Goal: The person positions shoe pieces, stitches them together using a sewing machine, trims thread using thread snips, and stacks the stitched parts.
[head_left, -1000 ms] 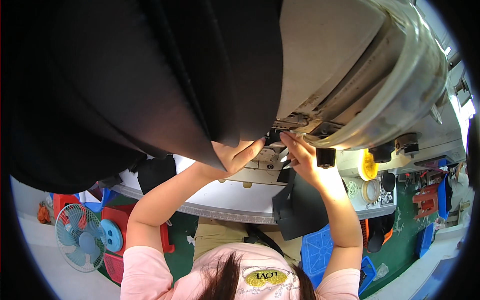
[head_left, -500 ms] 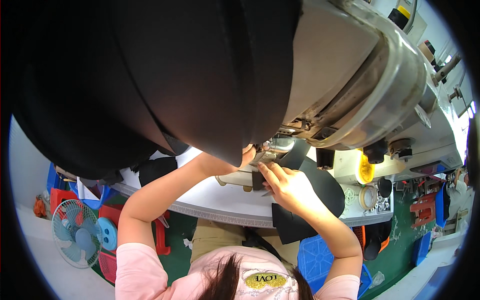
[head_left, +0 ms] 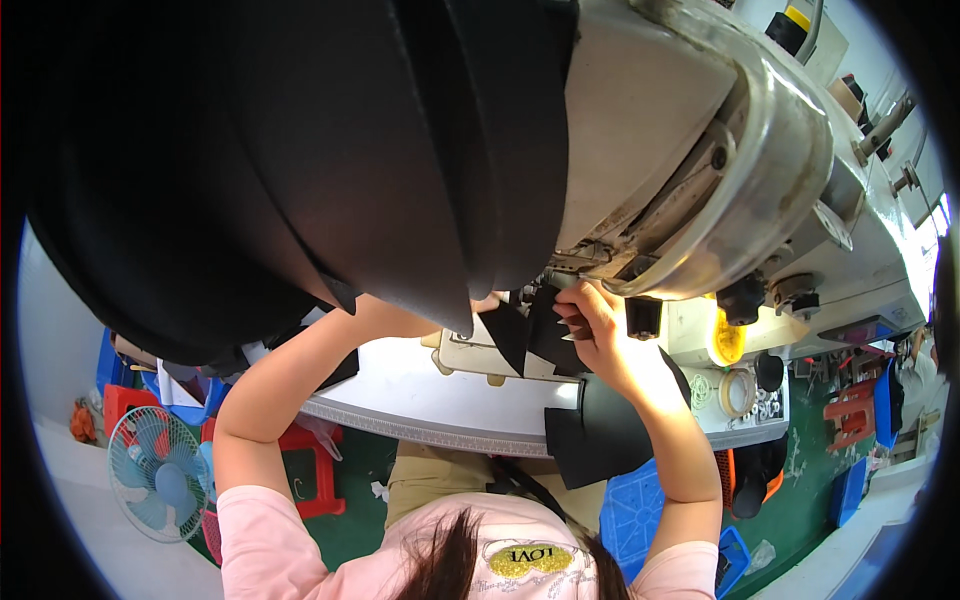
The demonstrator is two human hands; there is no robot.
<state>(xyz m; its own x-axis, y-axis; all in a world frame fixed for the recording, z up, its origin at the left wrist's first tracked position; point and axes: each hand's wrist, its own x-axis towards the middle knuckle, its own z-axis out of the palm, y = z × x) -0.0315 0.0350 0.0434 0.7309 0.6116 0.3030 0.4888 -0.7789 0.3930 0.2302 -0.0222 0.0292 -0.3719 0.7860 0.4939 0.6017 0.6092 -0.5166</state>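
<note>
My right hand (head_left: 598, 322) pinches a small black fabric piece (head_left: 528, 338) right under the head of a large grey-white sewing machine (head_left: 700, 150). My left forearm runs up from the lower left. My left hand (head_left: 487, 300) reaches the same spot, but a big sheet of black material (head_left: 300, 150) covers most of it, so its grip is hidden. The small piece hangs between both hands, above the machine's cream base plate (head_left: 470, 355).
A white work table (head_left: 400, 395) lies under the hands, with another black piece (head_left: 600, 440) draped over its front edge. A tape roll (head_left: 738, 392) sits at its right. Below are a blue fan (head_left: 155, 470), a red stool (head_left: 310, 465) and blue crates (head_left: 640, 510).
My right hand dipped toward the table edge, then came back up under the machine head with the black piece. The left hand stayed put. The view tilted, and the black sheet fills more of it.
</note>
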